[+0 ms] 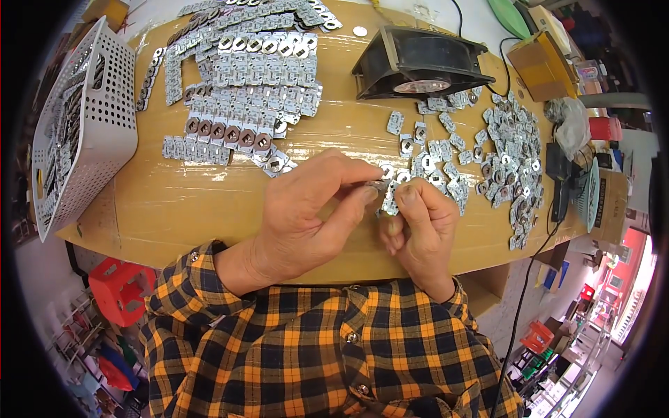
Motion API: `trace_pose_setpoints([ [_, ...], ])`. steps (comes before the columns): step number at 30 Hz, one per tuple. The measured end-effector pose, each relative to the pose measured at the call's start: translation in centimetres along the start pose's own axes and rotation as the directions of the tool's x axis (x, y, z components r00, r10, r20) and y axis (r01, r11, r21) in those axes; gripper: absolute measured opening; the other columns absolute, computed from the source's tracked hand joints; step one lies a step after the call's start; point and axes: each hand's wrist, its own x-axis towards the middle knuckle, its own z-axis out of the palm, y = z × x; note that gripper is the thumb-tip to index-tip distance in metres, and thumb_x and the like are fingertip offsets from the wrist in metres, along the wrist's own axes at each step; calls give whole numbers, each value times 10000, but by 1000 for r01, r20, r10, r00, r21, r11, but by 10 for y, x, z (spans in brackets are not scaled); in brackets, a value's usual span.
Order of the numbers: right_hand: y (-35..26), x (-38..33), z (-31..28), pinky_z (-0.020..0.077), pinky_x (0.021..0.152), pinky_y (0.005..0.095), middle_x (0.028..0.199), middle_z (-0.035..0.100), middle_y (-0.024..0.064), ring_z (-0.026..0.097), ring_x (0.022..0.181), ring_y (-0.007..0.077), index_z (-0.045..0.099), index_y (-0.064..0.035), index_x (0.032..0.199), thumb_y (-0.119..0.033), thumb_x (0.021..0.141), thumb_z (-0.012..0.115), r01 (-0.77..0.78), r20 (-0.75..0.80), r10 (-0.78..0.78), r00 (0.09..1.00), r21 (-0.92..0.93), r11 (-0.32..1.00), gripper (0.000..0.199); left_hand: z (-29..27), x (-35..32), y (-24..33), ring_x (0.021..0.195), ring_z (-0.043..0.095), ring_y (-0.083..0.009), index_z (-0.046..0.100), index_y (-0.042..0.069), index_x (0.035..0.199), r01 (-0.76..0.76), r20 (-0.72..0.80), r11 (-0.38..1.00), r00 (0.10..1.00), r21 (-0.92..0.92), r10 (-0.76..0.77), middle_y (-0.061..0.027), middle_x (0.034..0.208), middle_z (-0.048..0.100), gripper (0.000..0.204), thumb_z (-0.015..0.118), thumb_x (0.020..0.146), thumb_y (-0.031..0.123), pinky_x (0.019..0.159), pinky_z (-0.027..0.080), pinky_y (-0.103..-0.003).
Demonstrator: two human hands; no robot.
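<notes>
My left hand pinches a small grey circuit board between thumb and forefinger, just above the table. Close beside it on the right, my right hand is closed, thumb pressed against the curled fingers. A pale board shows between the two hands; whether the right fingers grip it or it lies behind them I cannot make out. Joined panels of such boards, some with dark round parts, lie in overlapping rows beyond my left hand. Loose single boards are heaped to the right.
At left a white perforated basket holds more board panels. A black fan stands at the back of the cardboard-covered table. On the right are a black tool with a cord, a plastic bag and a cardboard box.
</notes>
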Motion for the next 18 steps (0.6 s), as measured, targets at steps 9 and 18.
trace_pose_setpoints([
  [9, -5, 1, -7, 323, 443, 218, 585, 480, -15, 395, 453, 70, 586, -4, 771, -178, 984, 556, 254, 13, -285, 959, -494, 832, 277, -5, 4, 2, 787, 640, -98, 641, -37, 1047, 77, 164, 995, 984, -59, -66, -66, 877, 645, 174, 580, 890, -83, 677, 532, -222],
  [18, -15, 0, -16, 310, 477, 208, 641, 516, -7, 430, 514, 46, 596, 10, 783, -182, 982, 564, 392, 176, -351, 920, -481, 785, 278, -8, 3, 0, 751, 648, -91, 643, -42, 1088, 501, 251, 733, 865, -460, -434, -74, 892, 684, 184, 630, 914, 17, 665, 542, -216],
])
